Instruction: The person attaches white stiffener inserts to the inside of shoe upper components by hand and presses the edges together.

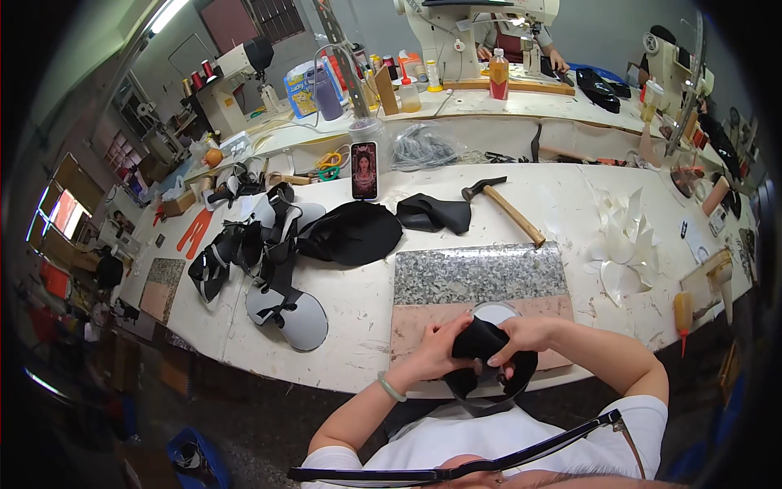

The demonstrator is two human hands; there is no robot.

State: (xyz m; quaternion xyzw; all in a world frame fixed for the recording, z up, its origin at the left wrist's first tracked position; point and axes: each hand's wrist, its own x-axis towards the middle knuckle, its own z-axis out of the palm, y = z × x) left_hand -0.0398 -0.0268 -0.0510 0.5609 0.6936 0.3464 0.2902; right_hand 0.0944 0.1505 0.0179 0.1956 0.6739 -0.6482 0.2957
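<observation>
At the near edge of the bench, both hands grip a black shoe-upper piece (475, 339) with a pale grey part showing beyond it. My left hand (437, 345) closes on its left side, a pale green bangle on the wrist. My right hand (524, 337) pinches its right side, the thumb lying over the black material and the other fingers partly hidden in its folds. The piece is bent up over the pinkish strip of a speckled stone slab (481, 273). Beyond the slab lie a hammer (513, 213) and a folded black piece (434, 213).
To the left are a heap of black and grey upper pieces (252, 236), a large black piece (352, 233) and a propped phone (364, 171). White pieces (626, 244) and an orange-tipped bottle (683, 312) lie right. Sewing machines (472, 41) and a co-worker's hand (559, 61) are behind.
</observation>
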